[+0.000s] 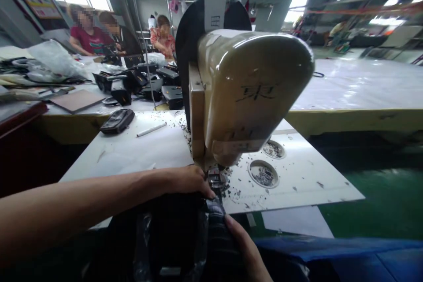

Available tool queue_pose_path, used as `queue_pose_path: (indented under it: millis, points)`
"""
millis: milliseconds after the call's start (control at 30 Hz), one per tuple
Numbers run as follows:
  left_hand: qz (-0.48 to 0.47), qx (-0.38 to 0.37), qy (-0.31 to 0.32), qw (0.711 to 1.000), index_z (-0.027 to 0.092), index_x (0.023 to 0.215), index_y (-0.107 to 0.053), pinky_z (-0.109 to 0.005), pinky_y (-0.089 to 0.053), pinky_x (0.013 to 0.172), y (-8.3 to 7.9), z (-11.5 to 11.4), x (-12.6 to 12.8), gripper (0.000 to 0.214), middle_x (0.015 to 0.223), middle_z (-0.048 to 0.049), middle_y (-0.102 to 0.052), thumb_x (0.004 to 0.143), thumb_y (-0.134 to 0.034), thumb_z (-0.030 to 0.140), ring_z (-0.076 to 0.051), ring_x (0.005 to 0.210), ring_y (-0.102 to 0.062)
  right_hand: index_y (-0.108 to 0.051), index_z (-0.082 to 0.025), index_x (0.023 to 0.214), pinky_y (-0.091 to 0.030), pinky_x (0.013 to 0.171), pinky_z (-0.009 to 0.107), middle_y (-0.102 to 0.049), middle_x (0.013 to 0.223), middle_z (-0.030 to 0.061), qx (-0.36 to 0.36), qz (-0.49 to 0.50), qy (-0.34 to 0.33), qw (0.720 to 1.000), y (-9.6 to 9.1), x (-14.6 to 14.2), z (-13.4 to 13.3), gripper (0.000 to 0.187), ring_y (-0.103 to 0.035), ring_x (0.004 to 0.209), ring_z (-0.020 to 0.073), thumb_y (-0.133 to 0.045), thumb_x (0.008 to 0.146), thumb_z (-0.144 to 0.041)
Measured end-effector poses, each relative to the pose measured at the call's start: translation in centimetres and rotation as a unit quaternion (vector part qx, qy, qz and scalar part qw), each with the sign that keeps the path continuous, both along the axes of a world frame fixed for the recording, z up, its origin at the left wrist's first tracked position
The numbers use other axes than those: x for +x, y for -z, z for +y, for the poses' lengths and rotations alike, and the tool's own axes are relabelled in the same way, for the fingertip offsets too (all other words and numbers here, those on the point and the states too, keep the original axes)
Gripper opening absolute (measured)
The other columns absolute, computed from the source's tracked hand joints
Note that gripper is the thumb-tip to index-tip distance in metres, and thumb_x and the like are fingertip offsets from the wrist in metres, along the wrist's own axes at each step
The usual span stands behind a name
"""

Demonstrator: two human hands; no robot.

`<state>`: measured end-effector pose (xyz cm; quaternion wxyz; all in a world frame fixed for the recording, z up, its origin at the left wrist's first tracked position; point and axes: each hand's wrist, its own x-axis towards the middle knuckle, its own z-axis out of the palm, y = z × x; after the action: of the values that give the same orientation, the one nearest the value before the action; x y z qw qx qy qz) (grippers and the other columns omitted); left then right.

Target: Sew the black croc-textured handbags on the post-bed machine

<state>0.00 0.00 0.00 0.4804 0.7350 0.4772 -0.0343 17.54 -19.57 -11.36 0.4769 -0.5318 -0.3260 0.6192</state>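
Note:
In front of me is a black bag [172, 220] with shiny, crinkled wrapping on its straps. Its ribbed edge [216, 213] runs up to the working foot [218, 178] of a cream-coloured machine [254, 83]. My left hand [194, 180] reaches in from the left and is closed on the bag just beside the foot, thumb pressing on the edge. Lower down, my right hand [243, 238] grips the same edge from the right, thumb on top; its other fingers are hidden beneath. The machine's head hides part of the work point.
Dark scraps lie around two round recesses [263, 174] in the white machine table [307, 176]. A white pen [151, 129] and a dark pouch [117, 121] lie left. Behind are a heap of black bags [148, 81] and several people; a long white table [357, 83] extends right.

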Motion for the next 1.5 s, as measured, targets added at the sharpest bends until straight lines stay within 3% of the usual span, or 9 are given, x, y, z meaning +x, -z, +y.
queue_pose_path:
  millis: [100,233,400,633,733,900,1033,1200,1500]
  points:
    - [0.024,0.000,0.016,1.000,0.021,0.109,-0.079,-0.030,-0.046,0.077,-2.1,-3.2,-1.6,0.052,0.099,-0.0048,-0.076,0.069,-0.077,0.054,-0.028,0.096,-0.066,-0.074,-0.027,0.118,-0.055,0.102,0.050,-0.075,0.121,0.0086,-0.013,0.033,-0.011,0.999,-1.9,-1.5,-1.7,0.064,-0.062,0.125,0.0395,-0.079,0.071,-0.070]
    - [-0.019,-0.008,0.037,0.999,0.022,0.111,-0.078,-0.029,-0.046,0.076,-3.1,-8.2,-3.4,0.043,0.095,-0.0032,-0.077,0.081,-0.070,0.053,-0.025,0.091,-0.068,-0.073,-0.022,0.105,-0.057,0.083,0.039,-0.074,0.098,0.0072,-0.016,0.076,-0.048,0.996,-4.0,-2.5,-4.1,0.051,-0.069,0.093,0.0285,-0.069,0.083,-0.068]
    - [-0.125,-0.032,0.009,0.992,0.023,0.111,-0.076,-0.029,-0.049,0.083,-1.6,-14.6,-4.2,0.039,0.102,-0.0010,-0.078,0.089,-0.069,0.055,-0.023,0.096,-0.070,-0.070,-0.021,0.110,-0.051,0.072,0.029,-0.070,0.095,0.0029,-0.003,0.081,-0.046,0.996,-4.9,-1.7,-8.3,0.046,-0.064,0.083,0.0196,-0.076,0.083,-0.058]
    - [-0.267,-0.128,-0.064,0.953,0.021,0.122,-0.073,-0.031,-0.052,0.093,1.9,-20.0,-3.6,0.045,0.113,-0.0050,-0.078,0.088,-0.074,0.051,-0.026,0.108,-0.070,-0.066,-0.024,0.125,-0.053,0.082,0.034,-0.072,0.109,0.0061,0.028,-0.043,0.009,0.999,-6.4,1.1,-13.4,0.049,-0.067,0.097,0.0246,-0.065,0.091,-0.059]
    - [-0.325,-0.180,-0.112,0.922,0.019,0.120,-0.074,-0.034,-0.054,0.092,3.3,-21.1,-3.1,0.046,0.114,-0.0083,-0.079,0.086,-0.078,0.049,-0.028,0.107,-0.072,-0.060,-0.030,0.138,-0.053,0.099,0.046,-0.063,0.136,0.0099,0.073,-0.142,0.082,0.984,-6.1,1.3,-15.7,0.056,-0.063,0.119,0.0318,-0.056,0.094,-0.064]
    - [-0.354,-0.166,-0.145,0.909,0.020,0.118,-0.075,-0.033,-0.054,0.090,5.9,-22.2,-1.7,0.045,0.113,-0.0081,-0.079,0.084,-0.080,0.048,-0.028,0.105,-0.073,-0.067,-0.037,0.130,-0.039,0.120,0.055,-0.037,0.160,0.0059,0.140,-0.426,0.130,0.884,-4.6,0.8,-17.0,0.049,-0.043,0.144,0.0353,-0.079,0.084,-0.049]
    - [-0.352,-0.108,-0.158,0.916,0.023,0.121,-0.076,-0.033,-0.052,0.098,7.4,-23.0,-1.2,0.048,0.121,-0.0059,-0.078,0.081,-0.083,0.048,-0.028,0.114,-0.070,-0.075,-0.032,0.107,-0.047,0.114,0.048,-0.061,0.138,0.0059,0.161,-0.380,0.095,0.906,-3.5,0.6,-16.1,0.016,-0.058,0.130,0.0282,-0.071,0.093,-0.039]
    - [-0.333,-0.054,-0.145,0.930,0.022,0.120,-0.076,-0.034,-0.047,0.105,8.5,-23.4,-1.7,0.042,0.122,-0.0055,-0.077,0.095,-0.064,0.054,-0.027,0.118,-0.067,-0.077,-0.030,0.103,-0.052,0.109,0.046,-0.070,0.120,0.0058,0.172,-0.358,0.066,0.915,-3.3,1.4,-15.2,0.013,-0.064,0.119,0.0272,-0.074,0.092,-0.036]
    - [-0.298,-0.094,-0.176,0.933,0.016,0.078,-0.058,-0.026,-0.032,0.061,14.0,-21.3,0.3,0.058,0.070,0.0031,-0.048,0.093,-0.050,0.071,-0.013,0.067,-0.040,-0.077,-0.032,0.116,-0.050,0.113,0.055,-0.075,0.121,0.0067,0.183,-0.411,0.009,0.893,-2.0,1.2,-13.8,0.023,-0.058,0.131,0.0328,-0.069,0.095,-0.036]
